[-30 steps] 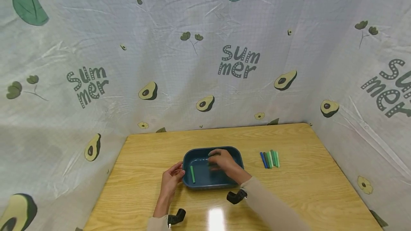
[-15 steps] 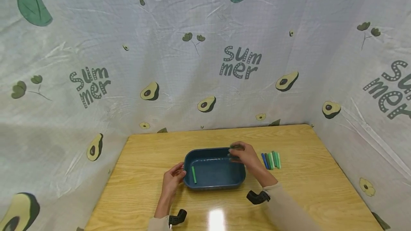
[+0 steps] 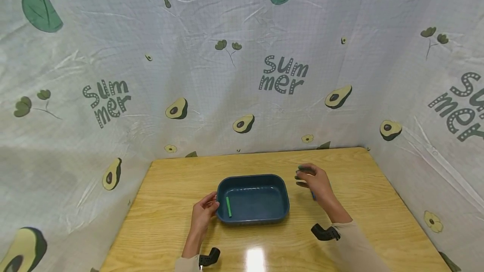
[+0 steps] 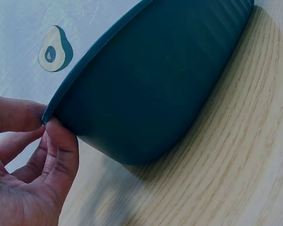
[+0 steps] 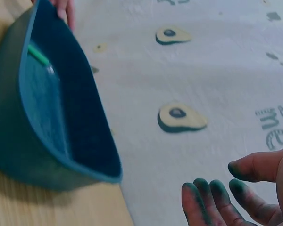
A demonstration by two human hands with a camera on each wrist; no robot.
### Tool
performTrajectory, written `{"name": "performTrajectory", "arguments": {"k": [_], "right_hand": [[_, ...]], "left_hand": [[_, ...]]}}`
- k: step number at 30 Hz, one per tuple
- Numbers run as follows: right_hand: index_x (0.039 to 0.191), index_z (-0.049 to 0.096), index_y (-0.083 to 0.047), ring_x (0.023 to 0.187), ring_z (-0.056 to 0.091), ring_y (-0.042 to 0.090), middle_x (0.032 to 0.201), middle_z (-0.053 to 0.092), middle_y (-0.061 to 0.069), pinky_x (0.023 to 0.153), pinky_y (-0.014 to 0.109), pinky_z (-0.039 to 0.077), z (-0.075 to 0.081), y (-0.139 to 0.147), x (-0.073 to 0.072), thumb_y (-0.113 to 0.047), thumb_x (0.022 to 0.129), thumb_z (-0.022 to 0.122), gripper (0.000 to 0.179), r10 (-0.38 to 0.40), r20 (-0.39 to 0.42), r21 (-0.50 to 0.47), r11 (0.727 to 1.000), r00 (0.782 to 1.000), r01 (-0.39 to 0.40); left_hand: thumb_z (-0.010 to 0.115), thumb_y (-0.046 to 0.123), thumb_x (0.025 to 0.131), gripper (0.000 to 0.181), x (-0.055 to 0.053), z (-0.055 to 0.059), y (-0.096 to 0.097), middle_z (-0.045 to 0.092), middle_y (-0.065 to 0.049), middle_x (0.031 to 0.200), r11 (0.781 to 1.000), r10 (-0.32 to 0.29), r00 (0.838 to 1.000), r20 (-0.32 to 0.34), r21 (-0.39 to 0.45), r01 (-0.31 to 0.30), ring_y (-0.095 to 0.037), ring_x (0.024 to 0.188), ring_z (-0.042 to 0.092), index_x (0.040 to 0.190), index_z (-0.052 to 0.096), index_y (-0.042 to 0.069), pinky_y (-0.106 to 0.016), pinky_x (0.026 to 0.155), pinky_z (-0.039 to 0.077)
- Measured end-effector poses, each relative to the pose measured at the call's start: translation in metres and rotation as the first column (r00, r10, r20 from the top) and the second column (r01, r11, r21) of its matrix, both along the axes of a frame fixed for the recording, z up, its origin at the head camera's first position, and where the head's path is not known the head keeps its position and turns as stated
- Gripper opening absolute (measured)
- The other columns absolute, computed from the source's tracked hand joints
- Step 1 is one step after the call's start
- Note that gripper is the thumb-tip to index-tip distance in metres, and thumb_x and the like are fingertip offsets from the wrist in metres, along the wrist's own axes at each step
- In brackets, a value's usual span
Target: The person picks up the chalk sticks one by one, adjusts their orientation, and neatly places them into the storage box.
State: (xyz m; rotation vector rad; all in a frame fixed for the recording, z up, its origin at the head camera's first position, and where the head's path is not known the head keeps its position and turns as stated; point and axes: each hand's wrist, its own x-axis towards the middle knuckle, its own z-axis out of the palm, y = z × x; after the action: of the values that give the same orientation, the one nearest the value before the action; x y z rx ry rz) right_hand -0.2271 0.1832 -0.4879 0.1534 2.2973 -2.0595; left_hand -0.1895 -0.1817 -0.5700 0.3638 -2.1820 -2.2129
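Note:
A dark blue-green plastic tub point(image 3: 257, 205) stands on the table in front of the person. The left hand point(image 3: 202, 213) pinches its left rim; in the left wrist view, thumb and finger point(image 4: 62, 141) meet at the lip. Inside the tub, near its left end, lies one green chalk stick point(image 3: 228, 207). My right hand point(image 3: 317, 183) is over the table to the right of the tub, holding nothing, fingers loosely bent. Green smudges cover its fingertips point(image 5: 218, 189). A blue chalk stick point(image 3: 313, 195) peeks out below this hand, which hides the other sticks beside it.
The wooden table point(image 3: 170, 196) reaches back to a white printed curtain point(image 3: 211, 74), which also hangs along the left and right sides. Black wrist cameras are strapped to both sleeves.
My right hand has left the inside of the tub and moved right, passing over its rim to the row of chalk sticks. The left hand keeps its grip on the tub.

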Motion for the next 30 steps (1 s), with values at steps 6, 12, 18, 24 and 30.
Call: {"name": "performTrajectory", "arguments": {"k": [6, 12, 18, 24, 30], "right_hand": [[0.133, 0.051, -0.003, 0.101, 0.067, 0.020, 0.127, 0.058, 0.019, 0.086, 0.036, 0.058, -0.009, 0.019, 0.003, -0.023, 0.099, 0.059, 0.041, -0.110, -0.023, 0.099, 0.989, 0.994, 0.112], [0.131, 0.055, -0.004, 0.095, 0.069, 0.012, 0.123, 0.063, 0.019, 0.082, 0.031, 0.058, -0.021, 0.036, 0.005, -0.024, 0.097, 0.062, 0.040, -0.216, -0.066, 0.180, 0.958, 0.974, 0.225], [0.131, 0.056, -0.004, 0.084, 0.065, -0.002, 0.124, 0.063, 0.020, 0.079, 0.029, 0.058, -0.032, 0.047, 0.009, -0.025, 0.096, 0.063, 0.041, -0.301, -0.103, 0.239, 0.918, 0.948, 0.318], [0.130, 0.058, -0.004, 0.073, 0.051, -0.017, 0.121, 0.067, 0.021, 0.068, 0.011, 0.046, -0.042, 0.053, 0.014, -0.025, 0.095, 0.065, 0.042, -0.376, -0.149, 0.293, 0.867, 0.915, 0.404], [0.130, 0.058, -0.003, 0.073, 0.047, -0.020, 0.120, 0.068, 0.021, 0.067, 0.007, 0.042, -0.052, 0.057, 0.020, -0.023, 0.093, 0.067, 0.043, -0.427, -0.168, 0.290, 0.840, 0.889, 0.458]], "left_hand": [[0.061, -0.001, 0.093, 0.041, -0.001, 0.000, -0.002, 0.056, -0.025, 0.123, 1.000, -0.004, 1.000, -0.018, -0.017, 0.004, -0.006, 0.088, 0.059, 0.134, 0.057, -0.004, -0.022, 0.068, 0.054], [0.061, -0.002, 0.093, 0.041, -0.003, -0.002, -0.002, 0.058, -0.022, 0.121, 1.000, -0.004, 1.000, -0.006, -0.006, 0.004, -0.005, 0.088, 0.059, 0.133, 0.057, -0.003, -0.021, 0.067, 0.053], [0.060, -0.001, 0.093, 0.041, -0.003, -0.003, -0.002, 0.057, -0.024, 0.124, 1.000, -0.003, 1.000, 0.006, -0.005, 0.003, -0.006, 0.089, 0.060, 0.134, 0.057, -0.003, -0.022, 0.069, 0.054], [0.061, -0.002, 0.093, 0.041, -0.001, -0.002, 0.000, 0.057, -0.024, 0.123, 1.000, 0.002, 1.000, -0.001, -0.004, -0.002, -0.005, 0.087, 0.060, 0.134, 0.057, -0.004, -0.022, 0.069, 0.055], [0.059, -0.003, 0.093, 0.041, 0.000, -0.001, 0.001, 0.057, -0.025, 0.121, 1.000, -0.003, 1.000, -0.012, 0.001, 0.003, -0.004, 0.086, 0.060, 0.134, 0.055, -0.006, -0.022, 0.069, 0.055]]}}
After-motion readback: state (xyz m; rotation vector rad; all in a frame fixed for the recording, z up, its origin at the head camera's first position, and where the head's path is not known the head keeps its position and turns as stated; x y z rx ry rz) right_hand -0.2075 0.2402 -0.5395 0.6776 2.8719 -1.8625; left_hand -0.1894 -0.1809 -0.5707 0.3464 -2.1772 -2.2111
